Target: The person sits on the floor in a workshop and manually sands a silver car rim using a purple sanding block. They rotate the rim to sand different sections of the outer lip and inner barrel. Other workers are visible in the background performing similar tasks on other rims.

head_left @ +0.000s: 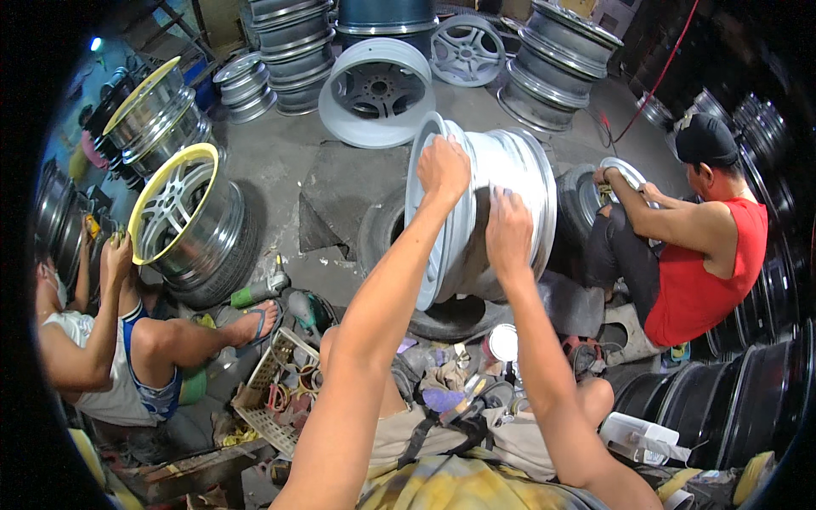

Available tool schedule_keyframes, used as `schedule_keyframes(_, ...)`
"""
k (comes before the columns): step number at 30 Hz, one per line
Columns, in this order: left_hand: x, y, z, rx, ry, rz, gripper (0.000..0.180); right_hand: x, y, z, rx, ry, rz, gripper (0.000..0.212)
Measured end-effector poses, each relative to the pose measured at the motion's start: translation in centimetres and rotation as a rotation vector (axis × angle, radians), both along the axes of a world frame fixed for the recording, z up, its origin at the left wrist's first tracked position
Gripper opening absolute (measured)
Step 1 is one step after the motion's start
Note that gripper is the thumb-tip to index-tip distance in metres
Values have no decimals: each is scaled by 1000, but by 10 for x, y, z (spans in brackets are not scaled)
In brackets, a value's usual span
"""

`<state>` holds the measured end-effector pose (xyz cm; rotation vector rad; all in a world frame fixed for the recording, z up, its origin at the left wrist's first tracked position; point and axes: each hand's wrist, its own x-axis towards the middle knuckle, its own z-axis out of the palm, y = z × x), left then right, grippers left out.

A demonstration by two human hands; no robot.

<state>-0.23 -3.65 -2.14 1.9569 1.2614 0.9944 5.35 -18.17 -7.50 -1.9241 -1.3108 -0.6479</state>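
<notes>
In front of me a silver-white wheel rim (486,161) stands on edge, resting on a tyre (463,319) laid on the floor. My left hand (444,172) is closed over the rim's left lip, near its top. My right hand (510,229) lies against the rim's outer barrel with its fingers bent and close together. Something thin and greyish shows at those fingertips, too small to make out. Both forearms reach up from the lower edge.
Left, a person in a white top sits by a yellow-edged rim (177,204). At right sits a person in red (714,263), at another rim. Power tools (274,285), a plastic basket (255,382) and a white container (642,439) lie near me. Rim stacks (557,64) stand behind.
</notes>
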Motion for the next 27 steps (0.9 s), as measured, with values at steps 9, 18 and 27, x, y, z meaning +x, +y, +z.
schedule_keyframes(9, -2, -2, 0, -12, -6, 1, 41, -9, 6, 7, -71, 23, -32, 31)
schedule_keyframes(18, -2, -8, 0, 49, -36, 15, 37, -2, 11, 1, -54, -48, -49, 30)
schedule_keyframes(27, 0, -4, 0, 23, -25, 3, 38, 7, 10, 1, -86, -38, -95, 28)
